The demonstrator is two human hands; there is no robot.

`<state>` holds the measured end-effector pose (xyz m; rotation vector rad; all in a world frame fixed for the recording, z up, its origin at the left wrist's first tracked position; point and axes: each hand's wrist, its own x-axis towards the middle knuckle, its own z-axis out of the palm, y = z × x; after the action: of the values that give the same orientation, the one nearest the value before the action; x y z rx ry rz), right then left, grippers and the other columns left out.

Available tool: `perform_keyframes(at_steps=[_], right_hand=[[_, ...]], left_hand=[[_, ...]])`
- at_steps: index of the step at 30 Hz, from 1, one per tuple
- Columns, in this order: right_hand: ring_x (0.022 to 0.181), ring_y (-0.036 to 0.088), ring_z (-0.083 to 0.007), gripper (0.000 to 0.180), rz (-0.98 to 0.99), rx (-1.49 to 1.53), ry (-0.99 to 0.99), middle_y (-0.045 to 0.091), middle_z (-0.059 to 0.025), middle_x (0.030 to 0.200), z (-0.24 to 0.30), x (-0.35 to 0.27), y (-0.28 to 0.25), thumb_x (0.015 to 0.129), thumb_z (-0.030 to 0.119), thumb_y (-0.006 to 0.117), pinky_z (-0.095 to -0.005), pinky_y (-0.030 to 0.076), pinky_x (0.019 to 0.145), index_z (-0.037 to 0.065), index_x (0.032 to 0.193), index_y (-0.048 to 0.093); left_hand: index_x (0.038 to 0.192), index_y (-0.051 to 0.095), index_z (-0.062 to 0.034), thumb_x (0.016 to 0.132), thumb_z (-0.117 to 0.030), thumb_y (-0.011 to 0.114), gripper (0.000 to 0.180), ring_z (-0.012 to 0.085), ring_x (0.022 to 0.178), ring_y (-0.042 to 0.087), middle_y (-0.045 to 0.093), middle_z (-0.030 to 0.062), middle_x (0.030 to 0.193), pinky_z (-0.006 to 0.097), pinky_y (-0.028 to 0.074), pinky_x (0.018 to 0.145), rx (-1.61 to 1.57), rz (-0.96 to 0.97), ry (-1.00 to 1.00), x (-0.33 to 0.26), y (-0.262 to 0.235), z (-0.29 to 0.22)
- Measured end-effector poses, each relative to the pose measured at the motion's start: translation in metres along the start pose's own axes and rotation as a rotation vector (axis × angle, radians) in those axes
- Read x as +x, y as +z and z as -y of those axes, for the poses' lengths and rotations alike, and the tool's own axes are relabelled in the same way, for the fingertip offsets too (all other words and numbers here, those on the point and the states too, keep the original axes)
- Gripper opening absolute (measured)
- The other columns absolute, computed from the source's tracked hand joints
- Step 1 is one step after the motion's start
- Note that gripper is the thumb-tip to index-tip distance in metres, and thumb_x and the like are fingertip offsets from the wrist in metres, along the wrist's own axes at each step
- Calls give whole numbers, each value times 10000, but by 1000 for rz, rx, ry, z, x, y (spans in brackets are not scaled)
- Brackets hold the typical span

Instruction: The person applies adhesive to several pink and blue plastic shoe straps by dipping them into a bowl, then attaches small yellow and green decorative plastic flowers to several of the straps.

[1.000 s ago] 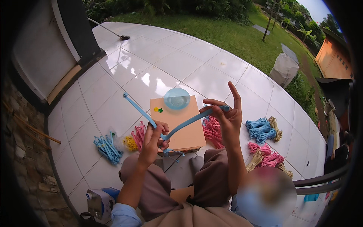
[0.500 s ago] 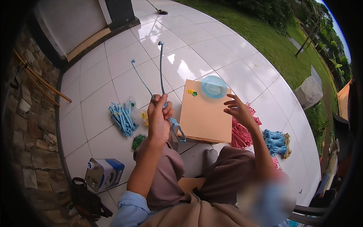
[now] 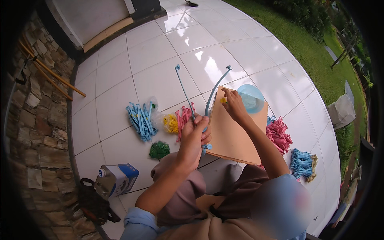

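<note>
My left hand [image 3: 195, 138] is closed round slim light-blue strips [image 3: 209, 100]. Two lengths stick up from the fist, each with a small knob at its tip, and another knobbed end hangs below the fingers. My right hand [image 3: 234, 105] is over the upper left part of a tan board [image 3: 236, 134], its fingers bent down at a small yellow piece [image 3: 223, 100]. What lies between those fingertips is mostly hidden. Beside this hand, a translucent blue bowl [image 3: 251, 99] stands at the board's far right corner.
Left of the board lie a bundle of blue strips [image 3: 141, 122], bagged yellow pieces [image 3: 171, 123], pink strips [image 3: 185, 120] and a green heap [image 3: 159, 150]. More pink strips [image 3: 279, 135] and a blue bundle [image 3: 302, 163] are right. A metal can [image 3: 117, 180] stands near left.
My right hand has moved left and down from beside the bowl to the small pieces on the board. The view has shifted. My left hand still grips the blue strips, their tips now wider apart.
</note>
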<state>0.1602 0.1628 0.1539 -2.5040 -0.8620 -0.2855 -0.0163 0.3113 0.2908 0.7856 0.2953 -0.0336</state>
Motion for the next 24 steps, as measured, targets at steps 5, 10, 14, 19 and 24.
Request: perform_keyframes(at_steps=[5,10,14,19,24], right_hand=[[975,487,-292,564,35,-20,-16,558,-107,985,-1,-5,9,711,40,654,-385,401,825,58,1218,408],[935,504,-284,598,18,68,-22,549,-115,944,12,-4,-17,716,7,618,-382,416,808,58,1257,367],[867,557,-252,627,-99,402,-83,552,-118,914,63,-14,-73,720,-36,612,-353,464,787,46,1277,337],[841,574,-226,683,-198,402,-240,568,-117,935,118,-66,-146,702,-59,655,-329,483,778,51,1292,328],[849,569,-244,668,-210,358,-260,572,-109,941,135,-87,-160,701,-53,658,-352,480,770,54,1280,343]], left_hand=[[779,322,-158,909,-122,505,227,23,545,311,329,-49,688,181,243,471,-4,31,2,0,1,-2],[776,336,-164,898,-113,520,226,33,556,309,359,-47,711,186,226,470,-43,28,-6,2,2,-1],[797,349,-160,891,-125,539,215,30,564,323,385,-46,736,184,245,474,4,74,-3,1,-2,-1],[794,336,-100,858,-235,625,325,45,521,367,514,8,755,209,338,467,609,18,321,4,6,18],[777,322,-92,818,-240,670,381,31,528,410,594,28,724,196,337,439,795,166,297,-2,5,16]])
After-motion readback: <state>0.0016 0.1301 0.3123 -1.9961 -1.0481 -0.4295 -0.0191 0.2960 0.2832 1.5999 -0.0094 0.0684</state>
